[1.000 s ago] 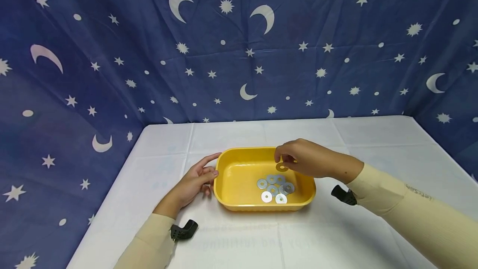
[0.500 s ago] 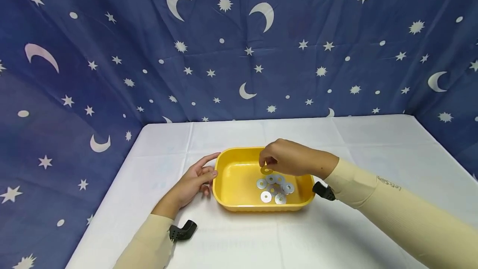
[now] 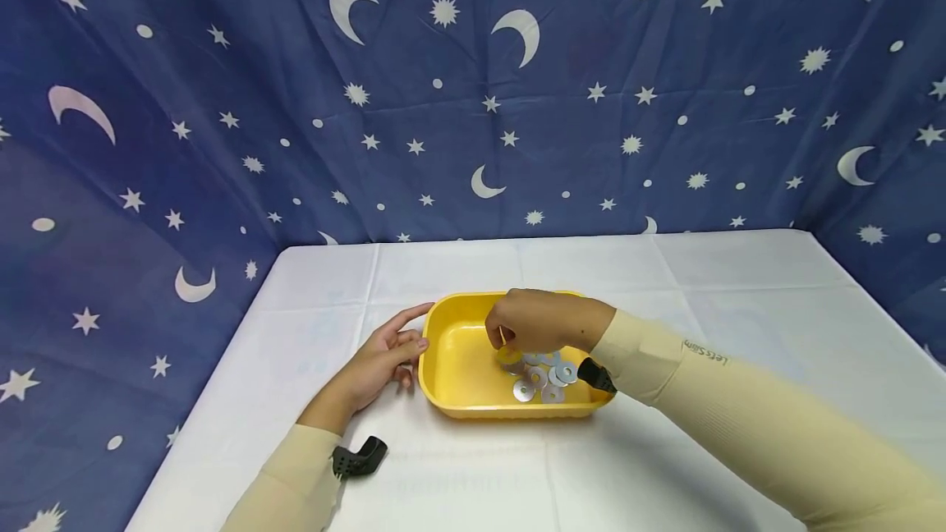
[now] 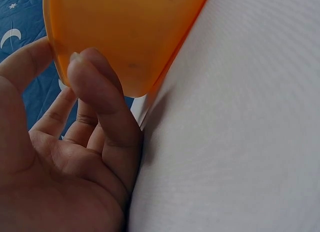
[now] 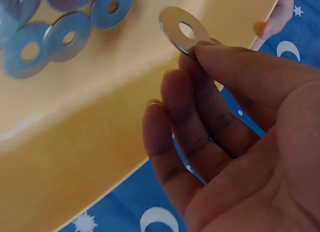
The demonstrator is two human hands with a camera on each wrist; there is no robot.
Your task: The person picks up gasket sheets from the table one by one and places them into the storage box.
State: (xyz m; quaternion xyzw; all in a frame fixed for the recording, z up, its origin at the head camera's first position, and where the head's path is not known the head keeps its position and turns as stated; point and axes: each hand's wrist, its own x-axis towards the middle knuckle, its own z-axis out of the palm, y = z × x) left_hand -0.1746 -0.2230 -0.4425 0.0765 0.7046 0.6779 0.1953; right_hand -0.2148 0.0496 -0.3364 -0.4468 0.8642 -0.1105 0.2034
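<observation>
A yellow plastic tray rests on the white cloth. My left hand is at its left end, the thumb tip and extended index finger touching the tray by the rim. Inside the tray, my right hand pinches a flat metal washer between thumb and fingers; the other fingers are loosely bent. In the head view this washer looks yellowish, low over the tray floor at the left edge of the pile. Several silver washers lie overlapping in the tray's right half, some hidden under my right hand.
White cloth covers the table around the tray. A blue curtain with moons and stars hangs behind the table and at both sides. Each wrist carries a black camera mount, such as the left mount.
My right hand has moved left and lower within the tray, carrying the washer from the far right side to beside the pile. My left hand has stayed at the tray's left end.
</observation>
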